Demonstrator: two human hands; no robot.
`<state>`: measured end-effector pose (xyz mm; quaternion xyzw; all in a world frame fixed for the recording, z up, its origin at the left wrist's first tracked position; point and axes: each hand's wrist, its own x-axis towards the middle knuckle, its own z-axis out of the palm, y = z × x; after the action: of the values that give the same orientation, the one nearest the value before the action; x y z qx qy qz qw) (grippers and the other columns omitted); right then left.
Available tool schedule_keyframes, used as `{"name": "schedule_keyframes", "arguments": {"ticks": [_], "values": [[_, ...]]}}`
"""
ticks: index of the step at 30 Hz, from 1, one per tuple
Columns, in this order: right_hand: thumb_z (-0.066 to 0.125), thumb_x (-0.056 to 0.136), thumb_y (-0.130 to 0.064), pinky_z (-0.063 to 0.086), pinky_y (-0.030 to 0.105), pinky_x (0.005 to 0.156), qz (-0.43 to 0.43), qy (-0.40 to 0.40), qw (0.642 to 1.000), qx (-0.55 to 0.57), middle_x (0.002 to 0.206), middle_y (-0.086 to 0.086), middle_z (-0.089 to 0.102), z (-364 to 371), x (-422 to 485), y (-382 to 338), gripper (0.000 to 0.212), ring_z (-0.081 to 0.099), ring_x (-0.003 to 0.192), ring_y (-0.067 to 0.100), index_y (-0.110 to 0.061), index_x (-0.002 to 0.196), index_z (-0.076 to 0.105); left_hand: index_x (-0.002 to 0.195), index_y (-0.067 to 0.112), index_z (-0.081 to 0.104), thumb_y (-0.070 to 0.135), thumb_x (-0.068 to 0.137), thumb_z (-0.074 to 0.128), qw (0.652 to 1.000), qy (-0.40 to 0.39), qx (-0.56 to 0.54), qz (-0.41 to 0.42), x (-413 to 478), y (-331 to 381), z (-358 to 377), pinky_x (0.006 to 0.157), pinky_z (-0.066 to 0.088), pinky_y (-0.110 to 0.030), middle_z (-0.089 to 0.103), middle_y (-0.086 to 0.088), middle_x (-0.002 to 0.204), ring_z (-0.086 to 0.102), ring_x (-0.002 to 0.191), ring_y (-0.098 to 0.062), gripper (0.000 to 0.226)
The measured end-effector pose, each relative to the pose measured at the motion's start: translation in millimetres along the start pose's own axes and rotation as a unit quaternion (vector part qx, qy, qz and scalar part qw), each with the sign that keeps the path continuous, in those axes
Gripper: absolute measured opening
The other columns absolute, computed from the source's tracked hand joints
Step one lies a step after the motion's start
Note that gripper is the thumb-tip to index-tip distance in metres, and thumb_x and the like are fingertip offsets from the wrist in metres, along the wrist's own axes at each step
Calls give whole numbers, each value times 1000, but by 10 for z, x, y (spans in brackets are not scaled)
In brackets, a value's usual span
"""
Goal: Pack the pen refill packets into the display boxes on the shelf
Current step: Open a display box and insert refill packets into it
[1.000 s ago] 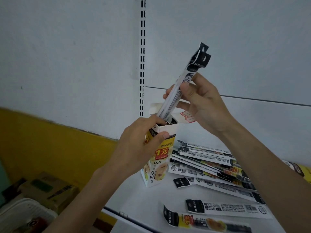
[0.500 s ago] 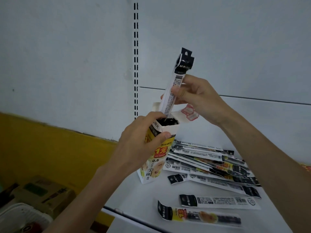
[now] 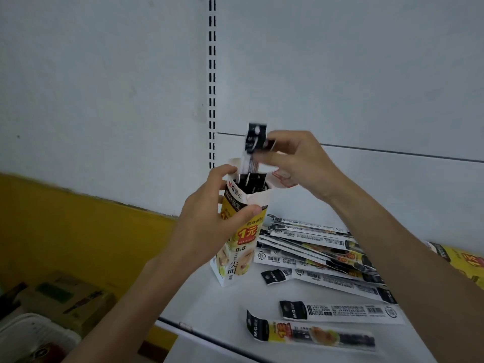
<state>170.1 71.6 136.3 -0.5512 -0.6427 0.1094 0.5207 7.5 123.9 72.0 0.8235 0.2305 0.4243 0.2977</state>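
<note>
Packets [image 3: 324, 323], two flat, glossy plastic strips with black header tabs, lie side by side at the near edge of the white shelf [image 3: 235, 305]: the nearer one printed yellow, the other white with a barcode. Just beyond them to the right, a loose pile [image 3: 314, 247] of the same long slim strips fans across the shelf. Left of the pile stands a tall, narrow cardboard box [image 3: 242, 247], yellow and white with red print. It leans a little, its top flaps are open, and black header tabs fill its mouth. The left hand [image 3: 209, 218] grips the box near the top, fingers and thumb curled round it. Above, the right hand [image 3: 296, 163] pinches one blurred packet [image 3: 252, 145] by its black header, the lower end already inside the box's mouth. At far right lies a second yellow box [image 3: 463, 260]. Behind is a smooth pale wall with a slotted metal upright [image 3: 212, 74].
</note>
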Motion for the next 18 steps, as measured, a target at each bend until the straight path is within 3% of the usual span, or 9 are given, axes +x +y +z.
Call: {"name": "schedule_keyframes", "arguments": {"ticks": [4,7,10,13,16,18], "values": [[68,81,-18,44,28,76,44,-51,991,-115,94,-3,71,49,-52,61,11,62,80,2,-25,88,72,127,37,32,45,70,69,1000,16,4,-11,2,-18,32,81,52,-32,50,15,106,53,94,-3,68],[69,78,-12,40,17,68,10,-37,992,-124,89,-12,67,-62,-30,-105,15,60,84,1,-22,89,70,124,38,31,47,67,71,1000,18,14,-9,16,-3,36,79,51,-29,50,16,105,52,89,2,70],[67,80,-8,40,8,62,0,-73,986,-151,85,-13,69,-114,-42,-229,20,61,82,-2,-26,88,70,124,36,32,47,67,70,999,24,17,-12,23,6,48,79,52,-31,50,15,105,53,88,-1,69],[65,81,-10,42,11,71,-12,-78,976,-201,86,-11,70,-60,-76,-198,19,61,84,0,-26,88,71,125,34,32,46,69,70,999,24,21,-13,29,14,61,79,51,-30,49,14,104,52,90,-5,69],[63,83,-10,41,9,71,-29,-42,977,-205,87,-12,67,-1,-117,-143,18,59,85,1,-22,90,73,127,32,32,45,71,69,999,24,26,-16,32,11,63,79,50,-29,48,14,104,52,92,-7,69],[60,84,-8,45,16,77,-40,-24,978,-205,89,-11,66,40,-144,-107,19,59,88,2,-20,91,73,127,30,32,45,71,68,999,29,27,-17,34,-3,56,76,48,-26,48,14,104,51,91,-7,68]]}}
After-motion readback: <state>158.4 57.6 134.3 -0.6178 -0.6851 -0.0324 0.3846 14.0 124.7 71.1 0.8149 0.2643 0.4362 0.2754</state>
